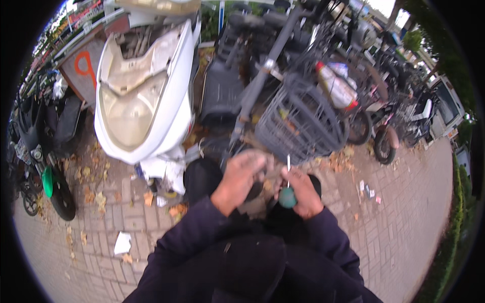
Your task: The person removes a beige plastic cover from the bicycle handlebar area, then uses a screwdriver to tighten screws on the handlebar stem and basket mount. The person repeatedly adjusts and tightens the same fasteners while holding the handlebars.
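My right hand [303, 190] is closed around a tool with a round green handle [287, 198] and a thin pale shaft pointing up, like a screwdriver. Close to it, my left hand [240, 178] has its fingers bent together at a dark part low on a bike; what they hold, if anything, is hidden and blurred. Above both hands are a grey tubular frame [254, 88] with a silver clamp and a dark wire basket [298, 118] holding a few dry leaves.
A white scooter body [139, 96] stands at left, beside a motorbike with a green fork cover [48, 181]. More bikes [384, 141] crowd the back right. The brick paving [379, 217] has leaves and scraps on it; a hedge [457, 214] runs along the right.
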`<action>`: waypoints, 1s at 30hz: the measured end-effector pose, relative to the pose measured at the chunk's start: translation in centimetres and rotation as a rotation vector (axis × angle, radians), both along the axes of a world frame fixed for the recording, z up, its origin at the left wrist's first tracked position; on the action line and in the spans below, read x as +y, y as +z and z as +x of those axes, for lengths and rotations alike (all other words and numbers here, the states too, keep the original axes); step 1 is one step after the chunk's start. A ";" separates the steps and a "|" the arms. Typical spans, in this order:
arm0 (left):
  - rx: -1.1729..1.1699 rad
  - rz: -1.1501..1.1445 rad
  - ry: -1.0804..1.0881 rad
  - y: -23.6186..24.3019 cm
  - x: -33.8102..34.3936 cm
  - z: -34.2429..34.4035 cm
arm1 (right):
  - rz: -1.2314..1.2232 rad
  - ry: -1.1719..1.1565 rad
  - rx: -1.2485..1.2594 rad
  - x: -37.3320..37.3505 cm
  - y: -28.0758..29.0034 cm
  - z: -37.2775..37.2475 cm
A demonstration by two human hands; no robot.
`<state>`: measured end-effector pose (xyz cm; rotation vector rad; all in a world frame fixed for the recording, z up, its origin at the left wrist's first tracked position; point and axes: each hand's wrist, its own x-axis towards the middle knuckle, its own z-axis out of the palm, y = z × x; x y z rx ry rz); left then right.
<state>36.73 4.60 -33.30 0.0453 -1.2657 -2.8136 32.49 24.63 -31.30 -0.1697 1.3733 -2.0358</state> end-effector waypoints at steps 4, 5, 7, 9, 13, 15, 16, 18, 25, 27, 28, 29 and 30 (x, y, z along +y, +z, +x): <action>-0.108 0.248 0.089 -2.2 -3.6 -0.8 | 0.242 -0.068 -0.530 -1.5 -4.1 0.8; -0.111 0.283 0.090 -2.6 -4.2 -1.0 | 0.153 0.006 -0.441 -1.6 -4.1 0.8; -0.123 0.348 0.084 -3.2 -4.9 -1.2 | 0.077 0.062 -0.306 -1.6 -2.9 0.8; -0.173 0.406 0.055 -3.3 -5.2 -1.3 | -0.002 0.198 -0.105 -1.5 -0.8 0.9; -0.132 0.429 0.025 -2.8 -5.1 -1.2 | 0.270 0.277 0.097 -3.0 1.5 1.6; -0.142 0.435 0.001 -2.7 -4.9 -0.9 | 0.389 0.259 0.284 -3.4 1.9 1.8; -0.174 0.433 -0.006 -2.7 -4.8 -0.8 | 0.430 0.256 0.377 -3.4 2.0 1.7; -0.168 0.421 -0.043 -2.7 -4.5 -0.6 | 0.465 0.216 0.571 -3.4 1.9 1.4; -0.195 0.399 -0.076 -2.8 -3.9 -0.5 | 0.437 0.049 0.592 -3.7 1.0 1.8; -0.200 0.411 -0.065 -2.6 -3.7 -0.3 | 0.481 0.049 0.633 -3.5 1.1 2.0; -0.210 0.414 -0.055 -2.6 -3.6 -0.3 | 0.497 0.044 0.666 -3.4 1.1 2.1; -0.197 0.400 -0.065 -2.5 -3.5 -0.2 | 0.507 0.042 0.675 -3.3 1.2 2.1; -0.185 0.386 -0.074 -2.5 -3.4 -0.1 | 0.510 0.037 0.695 -3.2 1.2 2.1</action>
